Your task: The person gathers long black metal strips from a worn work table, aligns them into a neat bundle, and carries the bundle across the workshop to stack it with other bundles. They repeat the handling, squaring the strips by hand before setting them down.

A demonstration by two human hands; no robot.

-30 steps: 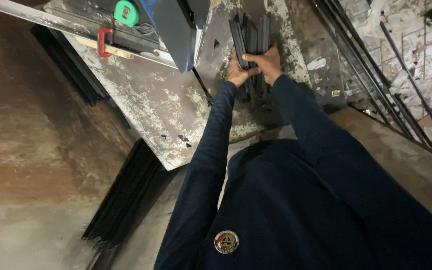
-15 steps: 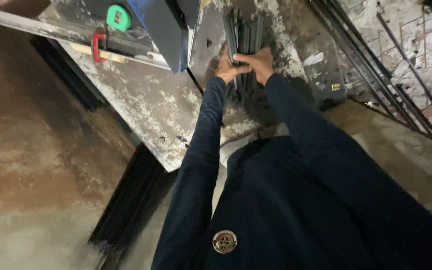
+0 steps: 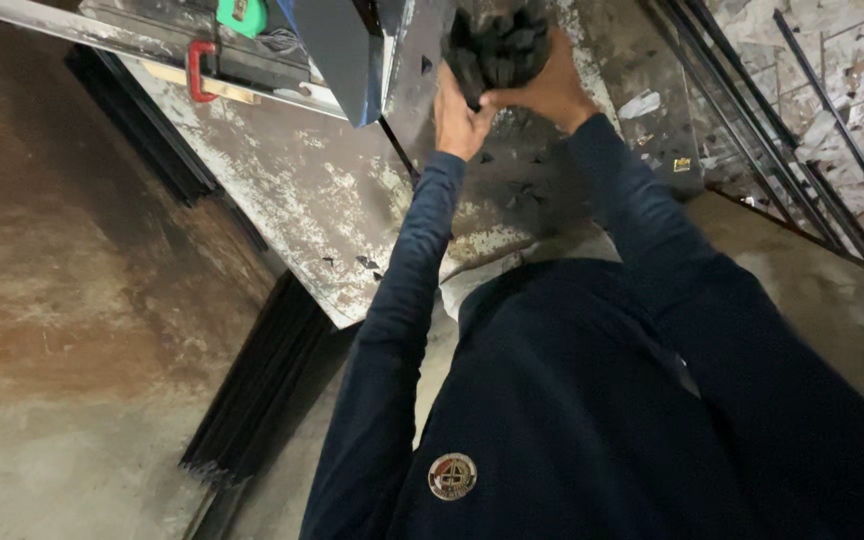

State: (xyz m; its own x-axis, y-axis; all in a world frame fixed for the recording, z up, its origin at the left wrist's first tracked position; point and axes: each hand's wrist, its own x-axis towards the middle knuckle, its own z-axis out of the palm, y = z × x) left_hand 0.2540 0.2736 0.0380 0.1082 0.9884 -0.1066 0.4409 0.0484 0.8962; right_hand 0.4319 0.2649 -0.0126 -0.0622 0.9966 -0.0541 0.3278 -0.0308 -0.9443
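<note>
Both my hands grip one bundle of short black metal bars [image 3: 500,48], held end-on above the worn metal worktable [image 3: 322,210]. My left hand [image 3: 457,112] clasps the bundle's left underside. My right hand [image 3: 549,88] wraps its right side. The bar ends point toward the camera. My dark blue sleeves and jacket fill the lower right of the view.
A blue-grey machine housing [image 3: 342,45] stands on the table just left of the bundle, with a red handle [image 3: 195,68] and a green tape measure [image 3: 240,14] beyond. Long black bars [image 3: 262,390] lie on the concrete floor at left. More rods [image 3: 782,130] lean at right.
My hands have lifted the bar bundle off the table and tipped it up, so its ends now face the camera. The view has moved closer to the table.
</note>
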